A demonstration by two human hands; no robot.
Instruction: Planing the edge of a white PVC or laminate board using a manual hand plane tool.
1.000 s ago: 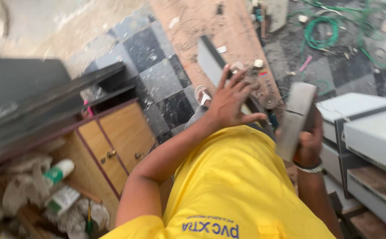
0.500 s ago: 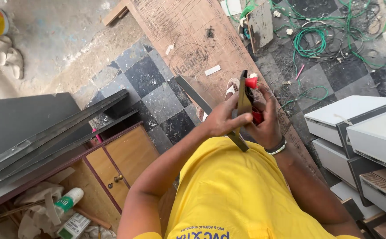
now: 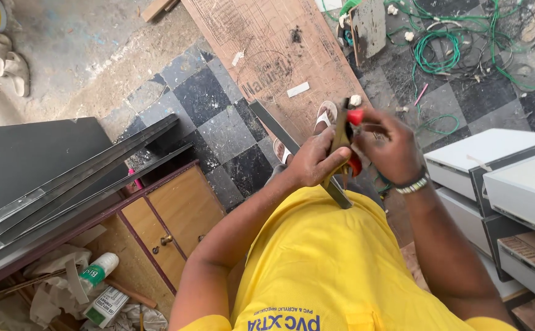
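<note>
My left hand (image 3: 311, 162) grips a thin brownish flat piece (image 3: 341, 132), held edge-on in front of my chest. My right hand (image 3: 389, 150) is closed on a red-handled tool (image 3: 354, 116) pressed against the same piece; a second red part shows lower by the palm. The two hands touch each other. Beneath them a long grey strip (image 3: 277, 133) lies slantwise across the checkered floor, with my white sandals (image 3: 327, 113) beside it. The tool's working end is hidden by my fingers.
A marked plywood board (image 3: 267, 55) lies ahead, with green wires (image 3: 439, 49) to its right. White drawer units (image 3: 513, 178) stand at right. At left are a small wooden cabinet (image 3: 169, 220), stacked grey panels (image 3: 46, 178) and a glue bottle (image 3: 99, 270).
A second ago my left hand was spread open and the right held a flat grey piece off to the right. Both hands have come together on the piece, with the red-handled tool.
</note>
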